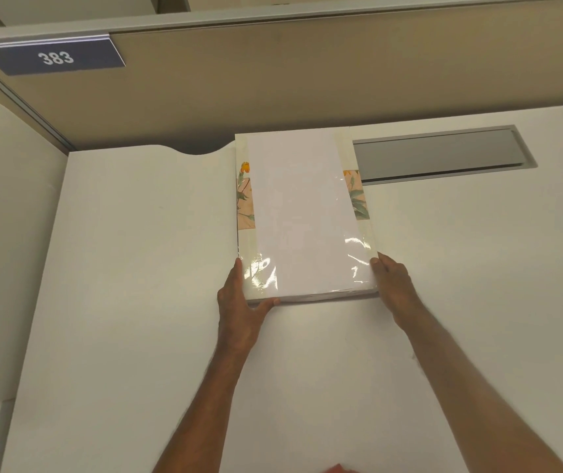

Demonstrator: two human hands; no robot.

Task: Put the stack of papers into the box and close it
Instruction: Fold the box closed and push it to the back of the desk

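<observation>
Both hands grip the near end of the box, papers resting on top.

Nearest, the left hand [239, 298] clasps the near-left corner of the box [365, 233], thumb under the front edge, fingers along the side. The right hand [392, 285] presses flat against the near-right side; whether its fingers curl beneath cannot be seen. The papers [302, 213], a white stack in glossy film, lie on the box, skewed slightly toward its right edge. The box sits on the desk [136, 268], long axis running straight away from the person toward the partition [273, 90]. Judgement: the lid must open first, so the papers need lifting off; both hands are equally near.
</observation>
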